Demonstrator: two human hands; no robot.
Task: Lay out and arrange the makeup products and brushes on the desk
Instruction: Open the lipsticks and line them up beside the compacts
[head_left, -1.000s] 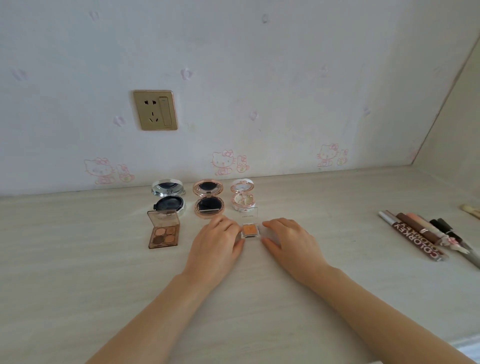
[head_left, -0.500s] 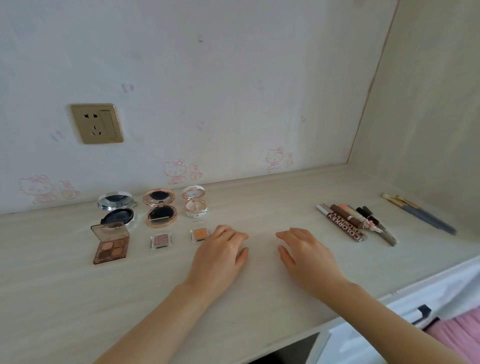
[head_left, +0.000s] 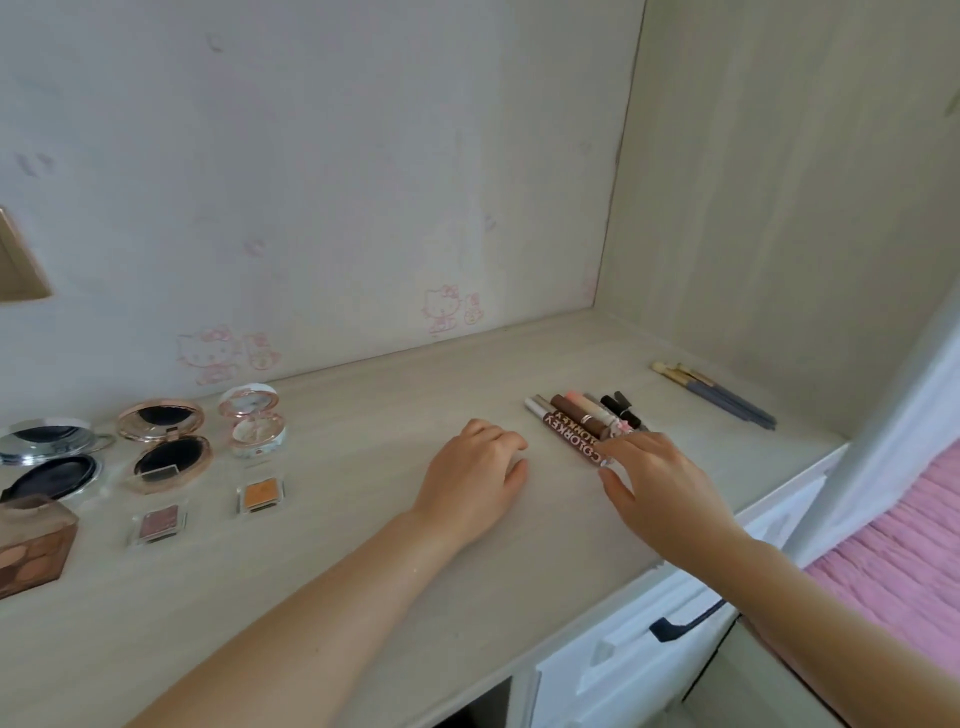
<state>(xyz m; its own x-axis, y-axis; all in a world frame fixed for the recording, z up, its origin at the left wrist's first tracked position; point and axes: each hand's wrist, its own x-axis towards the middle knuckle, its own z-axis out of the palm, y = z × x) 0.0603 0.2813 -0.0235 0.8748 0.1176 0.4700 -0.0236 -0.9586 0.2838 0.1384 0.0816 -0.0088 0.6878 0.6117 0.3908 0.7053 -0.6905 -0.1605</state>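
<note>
Open compacts stand in a row at the left: a silver one (head_left: 49, 457), a rose-gold one (head_left: 165, 447) and a small white one (head_left: 253, 423). In front of them lie a brown eyeshadow palette (head_left: 31, 545), a pink single shadow (head_left: 158, 524) and an orange single shadow (head_left: 260, 495). A bundle of makeup pens (head_left: 582, 423) lies on the desk (head_left: 363, 597) at the right. My right hand (head_left: 660, 488) reaches to the near end of the pens, fingers extended and touching them. My left hand (head_left: 475, 475) rests loosely on the desk, holding nothing. Brushes (head_left: 717, 395) lie further right.
A side panel (head_left: 779, 208) walls the desk on the right, and the back wall carries cartoon cat stickers. White drawers with a black handle (head_left: 685, 621) sit under the desk edge. A pink cover (head_left: 893, 551) shows at the lower right.
The view has swung right. Both hands left the orange single shadow and moved right across the desk; my right hand now touches the pens.
</note>
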